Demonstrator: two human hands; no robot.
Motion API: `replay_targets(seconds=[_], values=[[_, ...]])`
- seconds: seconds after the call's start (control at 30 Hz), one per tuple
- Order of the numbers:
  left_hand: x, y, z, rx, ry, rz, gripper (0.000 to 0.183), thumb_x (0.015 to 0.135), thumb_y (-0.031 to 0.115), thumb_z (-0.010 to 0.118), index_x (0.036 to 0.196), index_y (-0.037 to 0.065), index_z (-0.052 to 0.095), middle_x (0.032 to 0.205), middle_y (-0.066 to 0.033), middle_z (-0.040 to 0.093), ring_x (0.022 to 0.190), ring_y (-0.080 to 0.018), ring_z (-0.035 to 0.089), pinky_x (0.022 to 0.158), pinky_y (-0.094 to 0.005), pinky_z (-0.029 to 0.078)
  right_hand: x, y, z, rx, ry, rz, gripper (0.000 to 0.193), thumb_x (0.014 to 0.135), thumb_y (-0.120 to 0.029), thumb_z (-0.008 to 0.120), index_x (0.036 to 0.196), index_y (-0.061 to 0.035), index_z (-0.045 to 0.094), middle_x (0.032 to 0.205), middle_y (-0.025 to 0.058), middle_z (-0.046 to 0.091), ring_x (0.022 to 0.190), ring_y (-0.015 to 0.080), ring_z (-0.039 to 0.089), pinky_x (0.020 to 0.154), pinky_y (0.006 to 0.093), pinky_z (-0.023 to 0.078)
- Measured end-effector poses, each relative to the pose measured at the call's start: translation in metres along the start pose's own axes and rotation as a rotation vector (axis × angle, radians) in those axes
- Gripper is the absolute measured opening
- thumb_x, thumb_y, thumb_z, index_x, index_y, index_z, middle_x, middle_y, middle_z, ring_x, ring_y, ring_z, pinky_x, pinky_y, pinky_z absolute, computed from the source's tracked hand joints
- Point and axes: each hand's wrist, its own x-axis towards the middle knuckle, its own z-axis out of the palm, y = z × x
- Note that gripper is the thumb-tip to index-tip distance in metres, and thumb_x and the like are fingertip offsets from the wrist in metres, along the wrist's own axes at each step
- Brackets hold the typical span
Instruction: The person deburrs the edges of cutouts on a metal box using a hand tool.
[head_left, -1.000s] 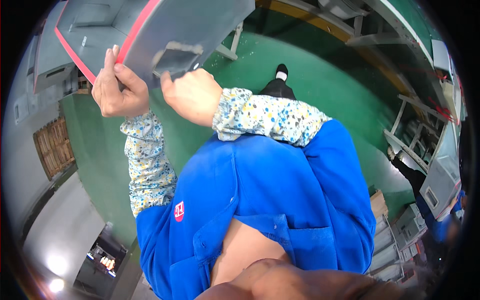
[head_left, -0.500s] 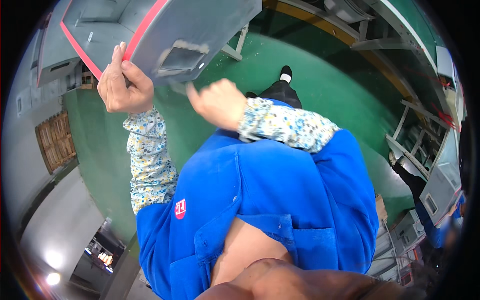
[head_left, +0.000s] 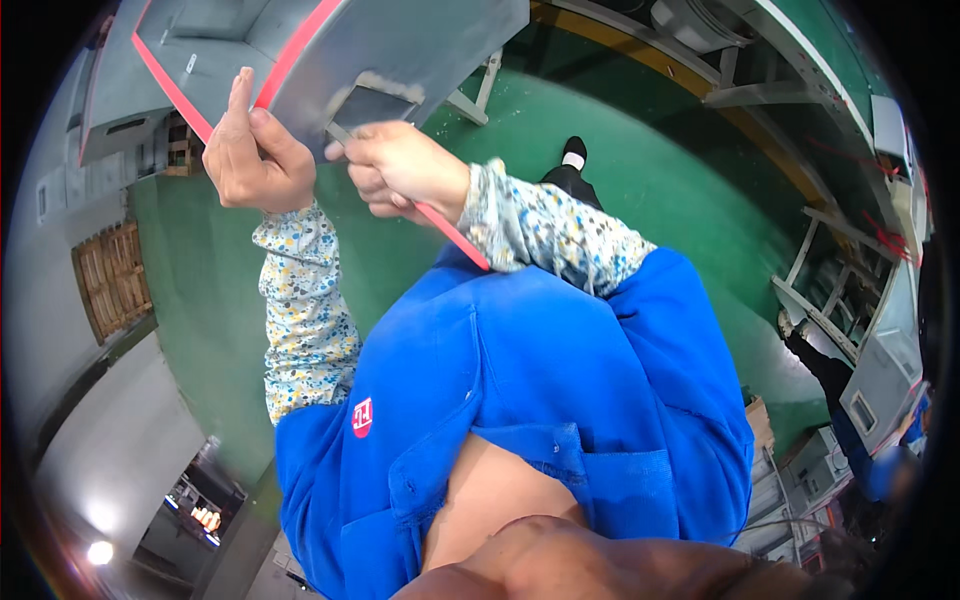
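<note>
A large grey sheet-metal box [head_left: 440, 55] with red strips along its open edges is at the upper left. Its side has a rectangular cutout [head_left: 368, 112] bordered by pale, rough patches. My left hand [head_left: 258, 160] grips the box's red-edged corner, thumb on one side and fingers on the other. Closed in my right hand [head_left: 410, 172] is a slim tool with a red handle [head_left: 452, 236] and a narrow grey tip; its exact kind is unclear. That tip reaches the lower left corner of the cutout; whether it touches the metal, I cannot tell.
Green floor [head_left: 640, 170] lies below. White metal stands [head_left: 825, 270] and grey boxes [head_left: 880, 385] line the right, with another person's dark-clad leg [head_left: 825, 365] beside them. A wooden pallet [head_left: 110, 285] leans at the left. A white bucket [head_left: 695, 25] is up top.
My right hand has moved left and up toward the cutout, and its tool now shows clearly. The box and my left hand have shifted slightly right in view.
</note>
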Motion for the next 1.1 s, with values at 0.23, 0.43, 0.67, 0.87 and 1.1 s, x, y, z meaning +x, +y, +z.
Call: replay_targets(seconds=[0.23, 0.43, 0.67, 0.87, 1.1], values=[[-0.002, 0.003, -0.001, -0.002, 0.029, 0.046, 0.023, 0.08, 0.003, 0.048, 0.094, -0.002, 0.064, 0.084, -0.0056, 0.068, 0.063, -0.0166, 0.062, 0.061, -0.026, 0.046, 0.002, 0.009, 0.005, -0.214, 0.121, -0.125, 0.025, 0.091, -0.015, 0.039, 0.107, 0.0029, 0.045, 0.052, -0.0036, 0.036, 0.036, 0.0059, 0.03, 0.034, 0.0228, 0.024], [-0.002, 0.002, -0.001, -0.001, 0.054, 0.038, 0.022, 0.078, 0.002, 0.049, 0.093, -0.001, 0.065, 0.081, -0.0043, 0.069, 0.061, -0.015, 0.061, 0.061, -0.025, 0.046, 0.005, 0.012, 0.003, -0.565, 0.19, -0.294, 0.028, 0.087, -0.015, 0.038, 0.106, 0.003, 0.049, 0.056, -0.0003, 0.044, 0.042, 0.0065, 0.038, 0.036, 0.0236, 0.031], [-0.001, -0.004, 0.003, -0.007, 0.051, 0.043, 0.022, 0.078, 0.003, 0.049, 0.092, -0.001, 0.065, 0.079, -0.0036, 0.069, 0.061, -0.0145, 0.061, 0.061, -0.0243, 0.045, -0.004, 0.01, 0.0, -0.361, 0.126, -0.189, 0.029, 0.089, -0.018, 0.041, 0.108, 0.0018, 0.049, 0.056, -0.002, 0.043, 0.042, 0.0057, 0.036, 0.036, 0.0221, 0.03], [-0.003, -0.005, 0.001, 0.022, 0.053, 0.058, 0.021, 0.078, 0.003, 0.049, 0.091, 0.001, 0.066, 0.079, -0.0024, 0.069, 0.061, -0.0137, 0.061, 0.062, -0.0239, 0.046, -0.007, 0.007, 0.003, -0.353, 0.129, -0.203, 0.029, 0.089, -0.016, 0.04, 0.106, 0.0053, 0.048, 0.054, -0.0026, 0.041, 0.04, 0.0061, 0.036, 0.036, 0.0212, 0.029], [-0.007, -0.004, 0.007, -0.036, 0.06, 0.043, 0.02, 0.08, 0.003, 0.049, 0.091, -0.001, 0.065, 0.08, -0.0037, 0.069, 0.062, -0.013, 0.061, 0.06, -0.0243, 0.044, -0.008, 0.008, -0.001, -0.359, 0.132, -0.213, 0.028, 0.088, -0.016, 0.041, 0.108, 0.0027, 0.049, 0.053, -0.0027, 0.042, 0.04, 0.0057, 0.036, 0.035, 0.0217, 0.03]])
